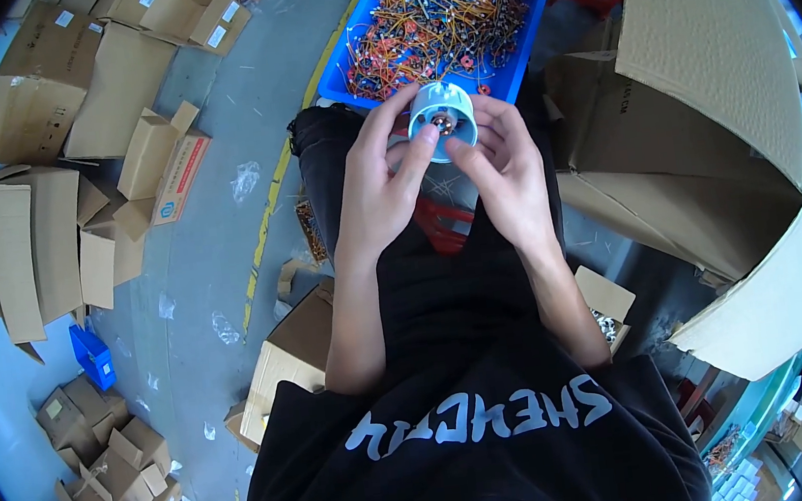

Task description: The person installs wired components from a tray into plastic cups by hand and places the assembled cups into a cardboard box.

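Both hands hold a pale blue-white plastic cylindrical housing in front of my knees, its open end tilted up toward me. Inside it sits a small round copper-coloured part. My left hand wraps the housing's left side, with the thumb at the rim near the copper part. On the other side my right hand grips it, thumb against the lower rim and fingers curled behind. Just beyond the hands lies a blue tray heaped with orange and yellow wires and some red pieces.
A large open cardboard box stands close on my right. Smaller boxes flank my legs, including an open carton at the left. More cartons and a small blue bin line the far left. A yellow line crosses the grey floor.
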Tool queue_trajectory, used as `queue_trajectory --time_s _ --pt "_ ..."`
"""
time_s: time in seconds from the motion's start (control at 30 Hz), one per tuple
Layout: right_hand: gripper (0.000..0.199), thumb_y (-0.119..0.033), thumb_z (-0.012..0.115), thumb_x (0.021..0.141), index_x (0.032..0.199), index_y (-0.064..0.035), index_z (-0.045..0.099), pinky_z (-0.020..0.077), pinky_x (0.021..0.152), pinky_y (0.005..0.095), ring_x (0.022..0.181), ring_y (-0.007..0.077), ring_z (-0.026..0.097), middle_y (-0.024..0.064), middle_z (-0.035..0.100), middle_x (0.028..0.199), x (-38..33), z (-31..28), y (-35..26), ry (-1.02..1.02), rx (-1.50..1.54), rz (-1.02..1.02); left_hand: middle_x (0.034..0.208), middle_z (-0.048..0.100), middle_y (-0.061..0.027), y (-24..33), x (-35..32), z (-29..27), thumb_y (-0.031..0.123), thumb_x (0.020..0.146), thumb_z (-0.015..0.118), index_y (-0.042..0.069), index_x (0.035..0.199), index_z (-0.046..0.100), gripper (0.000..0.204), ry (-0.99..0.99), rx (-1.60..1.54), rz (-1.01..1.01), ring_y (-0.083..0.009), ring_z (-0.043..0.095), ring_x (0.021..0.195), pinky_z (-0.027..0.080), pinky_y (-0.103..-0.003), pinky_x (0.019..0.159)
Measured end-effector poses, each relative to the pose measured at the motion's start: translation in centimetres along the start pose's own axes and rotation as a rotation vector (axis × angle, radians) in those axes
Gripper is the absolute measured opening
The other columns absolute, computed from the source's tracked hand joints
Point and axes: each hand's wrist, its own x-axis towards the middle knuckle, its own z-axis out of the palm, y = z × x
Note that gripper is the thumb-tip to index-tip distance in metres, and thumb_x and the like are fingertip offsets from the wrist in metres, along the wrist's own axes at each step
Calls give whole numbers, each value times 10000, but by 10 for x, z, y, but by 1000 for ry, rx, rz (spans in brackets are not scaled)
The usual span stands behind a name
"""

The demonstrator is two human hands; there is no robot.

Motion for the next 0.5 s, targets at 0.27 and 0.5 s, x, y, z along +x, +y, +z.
queue_trajectory --time_s 0.27,0.5 --pt "368 -42 585 888 1194 89 428 507 812 282 942 172 616 173 610 1057 2 3 -2 54 -31 -61 1138 559 -121 2 4 10 139 912 588 -23 1221 490 362 66 -6 -1 -156 560 1018 477 -273 841" --pt "378 -66 570 906 1214 83 412 503 816 295 953 189 617 184 609 1063 1 11 5 74 -155 -179 1152 557 -102 6 2 18 104 912 555 -2 1215 499 326 141 -114 -47 -164 517 1089 398 -294 947"
